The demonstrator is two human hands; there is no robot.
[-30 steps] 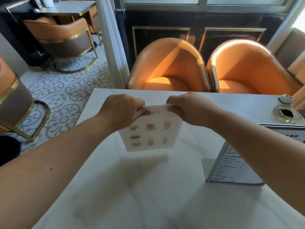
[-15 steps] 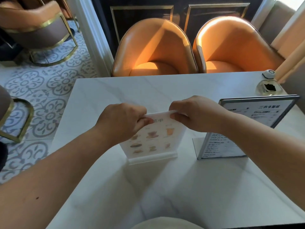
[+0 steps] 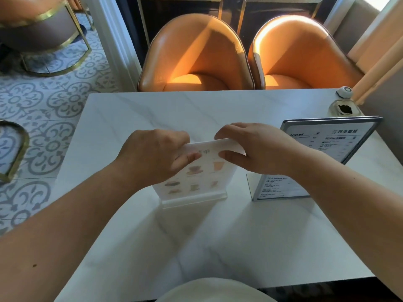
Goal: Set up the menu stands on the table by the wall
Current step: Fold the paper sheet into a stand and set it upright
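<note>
A clear acrylic menu stand (image 3: 196, 184) with drink pictures stands upright on the white marble table (image 3: 218, 247), its base resting on the tabletop. My left hand (image 3: 152, 155) pinches its top left edge and my right hand (image 3: 250, 147) pinches its top right edge. A second menu stand (image 3: 327, 140), grey-framed with black text, leans upright to the right, partly hidden behind my right forearm.
Two orange armchairs (image 3: 196, 55) (image 3: 301, 53) face the table's far edge. A small glass dish (image 3: 344, 109) and a round white button (image 3: 344, 91) sit at the far right corner by the wall. Patterned floor tiles (image 3: 54, 105) and another chair (image 3: 43, 25) lie to the left.
The picture menu stand came down from the air onto the tabletop, with both hands still gripping its top. The view tilted downward and closer to the table.
</note>
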